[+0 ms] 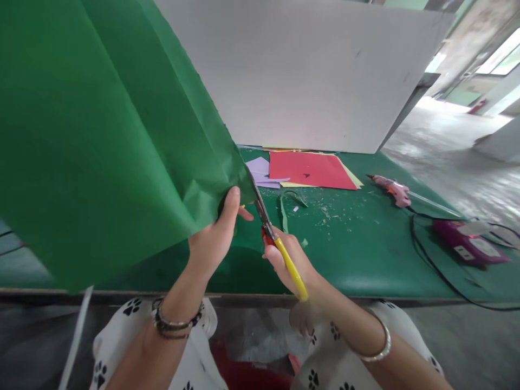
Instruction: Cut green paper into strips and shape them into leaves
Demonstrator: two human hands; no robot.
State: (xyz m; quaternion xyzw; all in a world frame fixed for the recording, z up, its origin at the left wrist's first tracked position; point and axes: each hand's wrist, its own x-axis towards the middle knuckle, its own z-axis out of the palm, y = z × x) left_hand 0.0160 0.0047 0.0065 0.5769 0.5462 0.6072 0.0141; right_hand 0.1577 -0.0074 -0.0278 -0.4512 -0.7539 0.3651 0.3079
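Observation:
My left hand grips a large sheet of green paper near its right corner, thumb on top. The sheet is lifted off the table and fills the upper left of the view, creased near my thumb. In my right hand is a pair of scissors with a yellow handle and some red by the fingers. Their blades lie along the right edge of the green paper, close to my left fingertips. A thin curled green paper strip rests on the table just beyond the scissors.
Red paper lies over yellow sheets, with lilac paper beside it. A tall white board stands behind them. On the right of the green table are a pink glue gun, a purple power strip and a black cable.

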